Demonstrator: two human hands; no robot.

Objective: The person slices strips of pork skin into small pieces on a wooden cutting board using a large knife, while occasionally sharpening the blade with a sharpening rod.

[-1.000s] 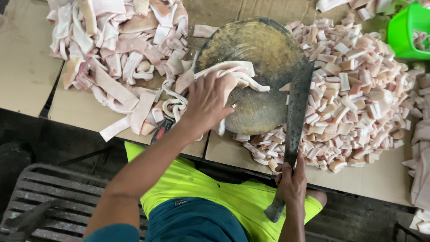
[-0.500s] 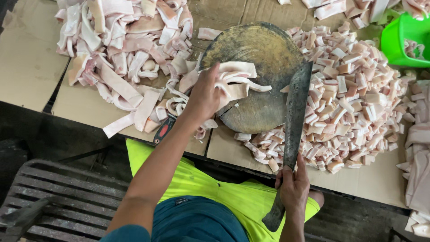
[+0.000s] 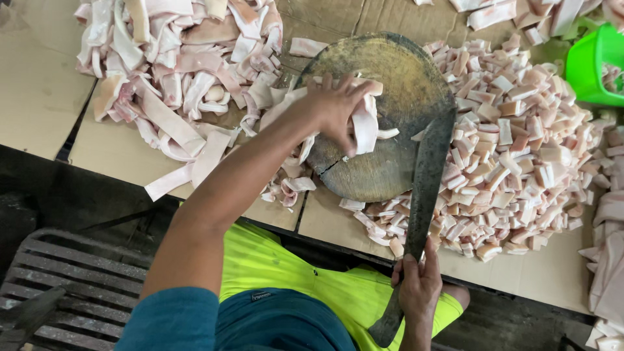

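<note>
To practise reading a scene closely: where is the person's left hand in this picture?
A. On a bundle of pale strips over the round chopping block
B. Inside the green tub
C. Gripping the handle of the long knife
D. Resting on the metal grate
A: the left hand presses pale strips on the round chopping block, while the right hand holds the long knife.

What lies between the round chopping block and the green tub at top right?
In the head view, a heap of cut pale pieces fills the stretch between the round chopping block and the green tub.
</note>
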